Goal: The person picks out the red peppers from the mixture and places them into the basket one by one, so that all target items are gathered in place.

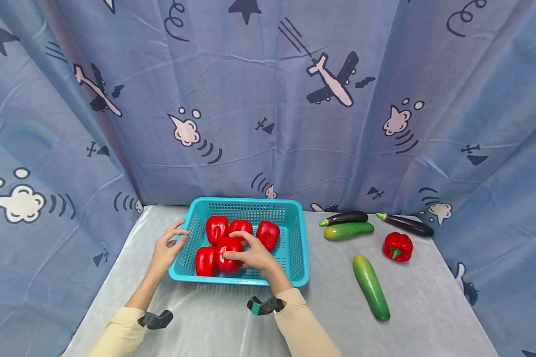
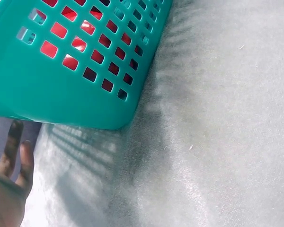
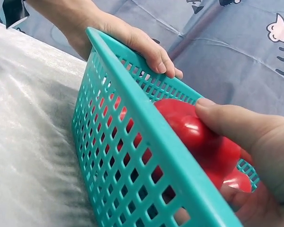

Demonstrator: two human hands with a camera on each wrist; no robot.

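Observation:
A turquoise plastic basket (image 1: 297,248) holds several red bell peppers (image 1: 268,235). My right hand (image 1: 255,255) reaches into it and grips one red bell pepper (image 1: 228,260) near the front wall, thumb on one side and fingers on the other. That held pepper (image 3: 194,127) shows just inside the basket wall (image 3: 128,142) in the right wrist view. At the basket's left end, my left hand (image 1: 167,248) rests on the rim with its fingers loosely extended over it. Two of its fingers (image 2: 26,163) appear beside the basket's outer wall (image 2: 61,94) in the left wrist view.
Right of the basket on the grey-white table (image 1: 321,307) lie two eggplants (image 1: 346,217) (image 1: 406,224), two green cucumber-like vegetables (image 1: 349,231) (image 1: 371,287) and another red bell pepper (image 1: 397,247). A blue patterned curtain (image 1: 250,124) hangs behind the table and along both sides.

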